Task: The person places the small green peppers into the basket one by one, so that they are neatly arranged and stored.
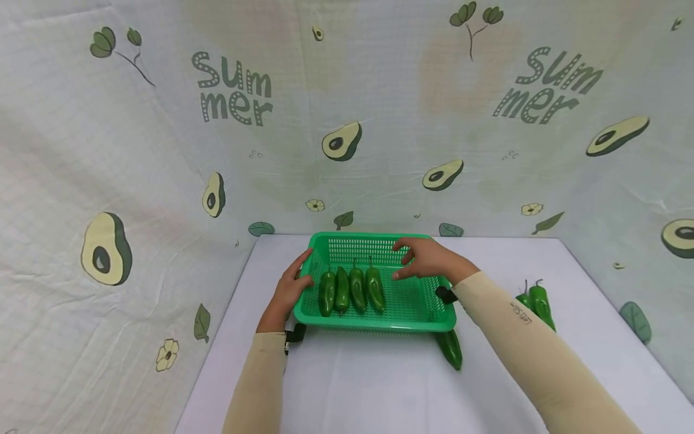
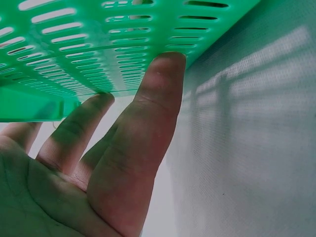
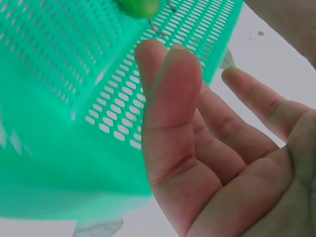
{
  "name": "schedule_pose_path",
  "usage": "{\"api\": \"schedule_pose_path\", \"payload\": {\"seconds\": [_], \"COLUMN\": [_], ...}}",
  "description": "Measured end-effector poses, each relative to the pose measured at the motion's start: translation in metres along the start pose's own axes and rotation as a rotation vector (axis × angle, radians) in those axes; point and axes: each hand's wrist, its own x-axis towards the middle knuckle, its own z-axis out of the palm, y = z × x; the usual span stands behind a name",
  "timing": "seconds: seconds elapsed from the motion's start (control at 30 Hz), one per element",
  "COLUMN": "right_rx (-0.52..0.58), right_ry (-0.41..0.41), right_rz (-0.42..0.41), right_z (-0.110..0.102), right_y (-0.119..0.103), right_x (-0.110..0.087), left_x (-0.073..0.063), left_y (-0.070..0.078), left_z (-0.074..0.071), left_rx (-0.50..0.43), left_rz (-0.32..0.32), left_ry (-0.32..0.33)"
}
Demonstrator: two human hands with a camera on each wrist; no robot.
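A green plastic basket with slotted walls sits at mid-table. Several green chili peppers lie side by side in its left half, stems pointing away. My left hand rests against the basket's left end, thumb at the rim; in the left wrist view its fairly straight fingers touch the slotted wall. Over the right half of the basket hovers my right hand, thumb and fingers apart with nothing between them. The right wrist view shows this hand beside the slotted green plastic and a blurred pepper.
One green chili pepper sticks out past the basket's front right corner. Two more peppers lie to the right, partly hidden by the right sleeve. A printed cloth stands around the white table behind and at both sides.
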Motion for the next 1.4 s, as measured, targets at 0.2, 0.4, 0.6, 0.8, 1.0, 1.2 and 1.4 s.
{"api": "schedule_pose_path", "payload": {"seconds": [0.2,0.4,0.6,0.8,1.0,1.2,1.4], "right_rx": [-0.039,0.002,0.005,0.000,0.069,0.151,0.202], "right_ry": [0.095,0.172,0.247,0.276,0.245,0.187,0.151], "right_rz": [-0.009,-0.013,0.037,0.101,0.129,0.128,0.115], "right_z": [-0.011,-0.022,-0.025,-0.021,-0.006,0.022,0.049], "right_y": [0.012,0.023,0.043,0.065,0.090,0.109,0.115], "right_x": [-0.030,-0.062,-0.095,-0.121,-0.133,-0.131,-0.124], "left_x": [0.000,0.001,0.000,0.000,0.000,-0.001,-0.001], "left_y": [0.000,0.000,0.001,0.001,0.001,0.002,0.002], "left_z": [0.000,0.001,0.003,0.001,-0.002,-0.003,0.000], "left_rx": [-0.003,0.010,0.009,0.016,0.016,0.003,-0.008], "left_rz": [-0.007,-0.007,-0.017,-0.005,-0.004,-0.021,-0.016], "left_ry": [-0.007,0.003,-0.004,-0.007,-0.011,-0.012,-0.017]}}
